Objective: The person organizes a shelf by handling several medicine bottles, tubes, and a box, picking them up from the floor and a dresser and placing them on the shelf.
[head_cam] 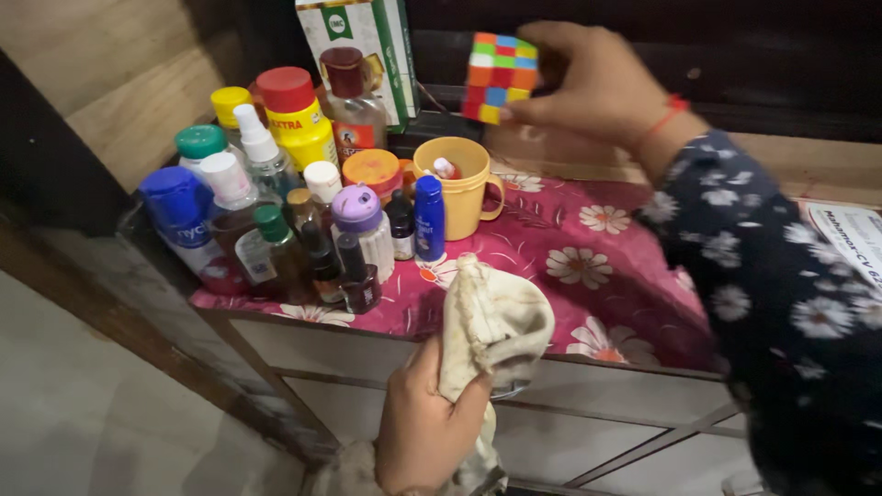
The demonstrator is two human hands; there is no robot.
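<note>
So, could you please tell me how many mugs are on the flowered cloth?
1: a yellow mug stands on the pink flowered cloth, right of the crowded bottles, below the colour cube. Bottles could hide another.

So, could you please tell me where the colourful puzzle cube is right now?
The puzzle cube is held up in the right hand, near the top of the head view, above the yellow mug.

A crowd of bottles stands at the left of the pink flowered cloth, beside a yellow mug, with a green and white carton behind them.
</note>
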